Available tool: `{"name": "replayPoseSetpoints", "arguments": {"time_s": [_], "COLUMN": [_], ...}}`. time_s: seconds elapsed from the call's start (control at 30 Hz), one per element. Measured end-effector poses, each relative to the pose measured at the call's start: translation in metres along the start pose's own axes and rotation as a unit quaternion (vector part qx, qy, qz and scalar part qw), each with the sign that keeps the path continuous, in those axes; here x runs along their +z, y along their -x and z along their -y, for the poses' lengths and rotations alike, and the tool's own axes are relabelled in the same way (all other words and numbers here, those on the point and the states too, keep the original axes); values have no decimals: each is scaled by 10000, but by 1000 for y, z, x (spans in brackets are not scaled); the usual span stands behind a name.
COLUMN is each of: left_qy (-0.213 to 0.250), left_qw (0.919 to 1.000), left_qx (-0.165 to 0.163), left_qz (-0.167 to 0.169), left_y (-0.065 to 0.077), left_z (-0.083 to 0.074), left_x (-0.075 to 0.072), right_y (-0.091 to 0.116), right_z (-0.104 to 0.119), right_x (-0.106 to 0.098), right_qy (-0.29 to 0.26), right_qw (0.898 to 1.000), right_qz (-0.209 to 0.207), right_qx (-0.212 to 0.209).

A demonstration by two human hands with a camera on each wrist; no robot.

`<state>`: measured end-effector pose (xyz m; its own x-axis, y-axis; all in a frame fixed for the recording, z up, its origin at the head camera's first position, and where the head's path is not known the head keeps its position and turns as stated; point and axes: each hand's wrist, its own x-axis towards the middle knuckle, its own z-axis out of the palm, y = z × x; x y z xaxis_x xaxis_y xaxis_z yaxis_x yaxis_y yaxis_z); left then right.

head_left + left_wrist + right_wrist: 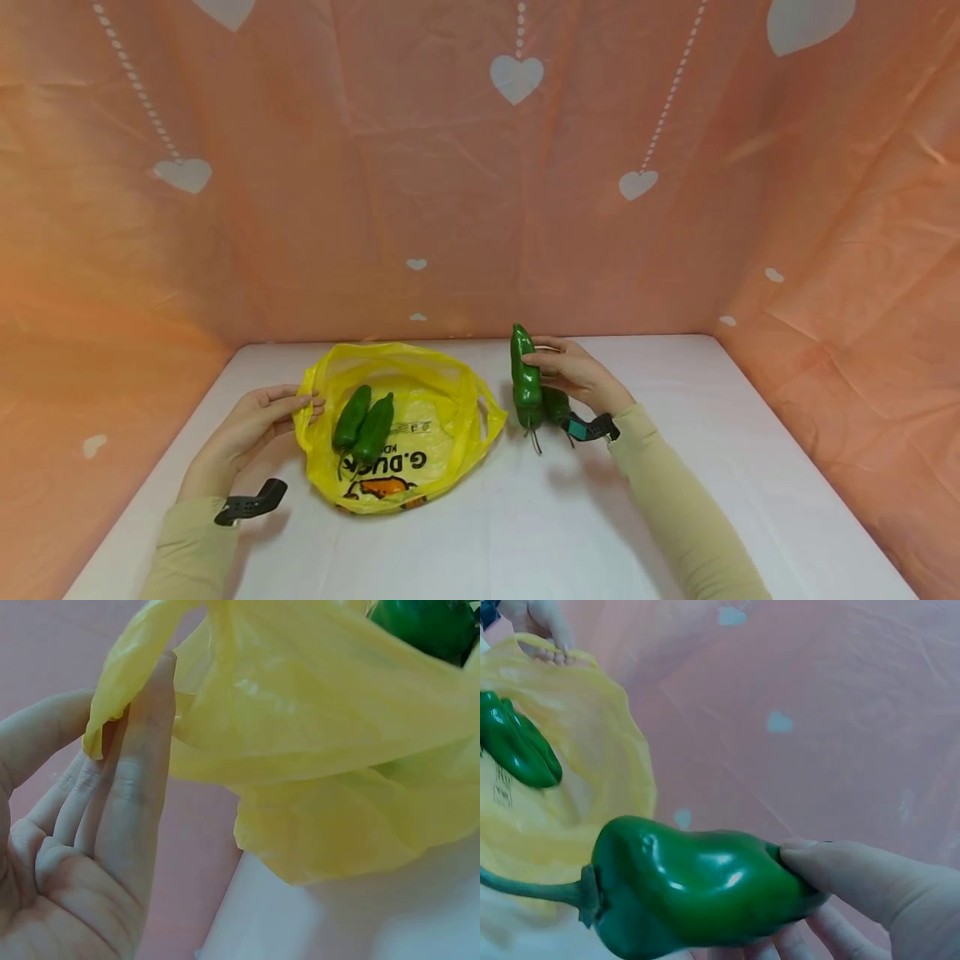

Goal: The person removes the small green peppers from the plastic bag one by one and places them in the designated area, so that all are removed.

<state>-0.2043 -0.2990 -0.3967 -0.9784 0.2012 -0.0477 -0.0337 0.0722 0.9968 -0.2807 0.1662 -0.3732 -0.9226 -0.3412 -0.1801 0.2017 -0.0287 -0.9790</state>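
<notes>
A yellow plastic bag (442, 454) lies with its mouth spread, black print and an orange figure showing inside. Two green peppers (375, 429) lie side by side in it. My left hand (251, 421) pinches the bag's left edge; the left wrist view has the yellow film (124, 675) between thumb and forefinger. In my right hand (577, 373) is another green pepper (527, 383), held upright with its stem down, just right of the bag. In the right wrist view, my thumb and fingers grip this pepper (697, 885) near its tip.
A further green pepper (556, 403) is partly hidden beneath my right hand, beside the held one. The white table (480, 554) is enclosed by an orange-pink cloth (420, 200) with white hearts at the back and sides. Each wrist wears a black band (251, 504).
</notes>
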Motion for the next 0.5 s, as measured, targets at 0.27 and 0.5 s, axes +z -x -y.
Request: {"name": "replayPoseSetpoints", "arguments": {"time_s": [0.27, 0.5], "left_qy": [-10, -62], "left_qw": [10000, 10000], "left_qx": [6, -31], "left_qz": [41, 64], "left_y": [-1, -1], "left_z": [-1, -2], "left_x": [-1, 0], "right_y": [12, 17], "right_z": [0, 3], "right_x": [-34, -54], "right_qy": [-34, 129], "right_qw": [9999, 9997], "right_qz": [-132, -202], "right_qx": [-31, 10]}}
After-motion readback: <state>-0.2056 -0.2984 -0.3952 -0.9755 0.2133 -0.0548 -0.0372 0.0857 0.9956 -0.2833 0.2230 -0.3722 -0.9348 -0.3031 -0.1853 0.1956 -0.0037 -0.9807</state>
